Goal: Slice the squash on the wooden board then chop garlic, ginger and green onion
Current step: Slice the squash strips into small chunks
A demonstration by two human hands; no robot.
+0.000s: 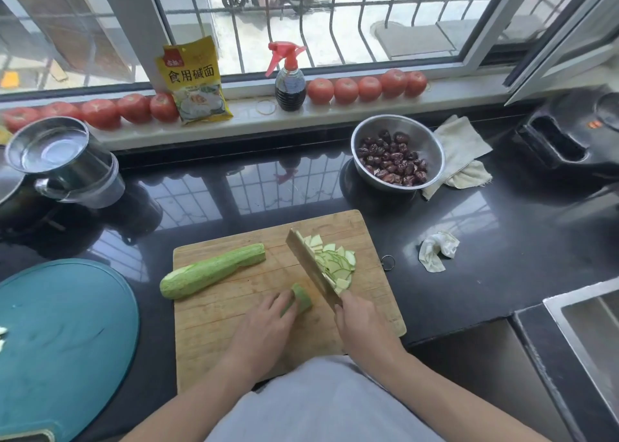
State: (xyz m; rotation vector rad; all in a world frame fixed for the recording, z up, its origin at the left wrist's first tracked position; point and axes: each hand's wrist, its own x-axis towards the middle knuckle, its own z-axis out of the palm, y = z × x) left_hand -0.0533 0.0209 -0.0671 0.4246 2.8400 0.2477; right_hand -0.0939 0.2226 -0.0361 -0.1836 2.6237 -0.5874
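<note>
Wooden board (234, 311) with squash stub (301, 299) under left hand (264, 324), cleaver (311, 267) in right hand (360, 321).

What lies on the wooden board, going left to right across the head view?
Long squash half → left hand holding the short squash piece → cleaver gripped by the right hand → pile of slices.
</note>
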